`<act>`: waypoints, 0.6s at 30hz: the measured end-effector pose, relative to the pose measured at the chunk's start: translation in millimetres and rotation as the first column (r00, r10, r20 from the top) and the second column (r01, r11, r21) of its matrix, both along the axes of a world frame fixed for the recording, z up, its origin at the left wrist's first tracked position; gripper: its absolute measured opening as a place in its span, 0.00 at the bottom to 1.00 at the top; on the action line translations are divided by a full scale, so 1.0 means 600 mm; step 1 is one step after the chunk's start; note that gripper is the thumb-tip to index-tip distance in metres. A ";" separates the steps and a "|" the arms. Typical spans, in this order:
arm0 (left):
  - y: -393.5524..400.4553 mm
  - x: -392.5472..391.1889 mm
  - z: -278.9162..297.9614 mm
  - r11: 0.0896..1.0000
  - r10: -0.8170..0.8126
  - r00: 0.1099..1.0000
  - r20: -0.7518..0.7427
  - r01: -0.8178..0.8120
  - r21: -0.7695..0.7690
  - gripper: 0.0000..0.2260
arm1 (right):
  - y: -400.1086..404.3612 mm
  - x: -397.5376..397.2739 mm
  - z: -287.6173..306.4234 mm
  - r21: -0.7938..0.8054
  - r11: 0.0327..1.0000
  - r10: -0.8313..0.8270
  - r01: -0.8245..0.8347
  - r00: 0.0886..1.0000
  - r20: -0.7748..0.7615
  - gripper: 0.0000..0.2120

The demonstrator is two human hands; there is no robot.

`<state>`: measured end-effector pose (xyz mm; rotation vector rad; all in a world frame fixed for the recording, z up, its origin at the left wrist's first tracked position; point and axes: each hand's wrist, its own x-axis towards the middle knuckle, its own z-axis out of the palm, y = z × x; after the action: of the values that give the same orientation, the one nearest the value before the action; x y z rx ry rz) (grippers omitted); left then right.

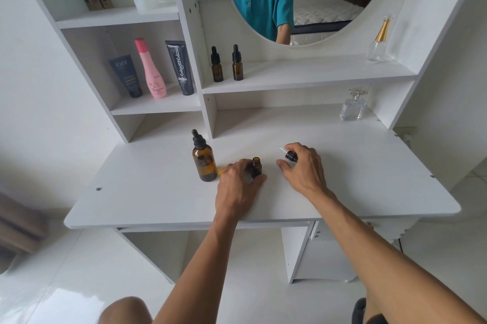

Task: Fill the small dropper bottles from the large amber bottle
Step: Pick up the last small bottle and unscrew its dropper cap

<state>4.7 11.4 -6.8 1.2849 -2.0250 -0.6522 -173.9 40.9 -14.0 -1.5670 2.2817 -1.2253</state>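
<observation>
The large amber bottle [203, 159] stands upright on the white vanity top [342, 178] with its black dropper cap on. Just to its right a small amber dropper bottle [256, 167] stands uncapped, and my left hand [238, 186] wraps its fingers around the base. My right hand [303, 166] hovers to the right of it, pinching the small bottle's black dropper cap [290, 155], glass pipette pointing up and left. Two more small capped dropper bottles [217, 65] [237, 64] stand on the shelf under the mirror.
A clear perfume bottle [353, 107] stands at the back right of the table, another with a gold neck [379, 41] on the shelf above. Tubes and a pink bottle [152, 70] fill the left cubby. An upright divider panel [208, 118] stands just behind the large bottle.
</observation>
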 end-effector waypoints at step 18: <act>0.006 0.001 0.006 1.000 0.000 1.000 -0.022 0.001 0.017 0.09 | 0.006 0.002 0.006 0.006 1.000 0.019 -0.019 1.000 -0.006 0.19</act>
<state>5.4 14.7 -3.3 1.2816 -2.0055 -0.6828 -172.4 44.4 -10.6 -1.5882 2.2668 -1.2097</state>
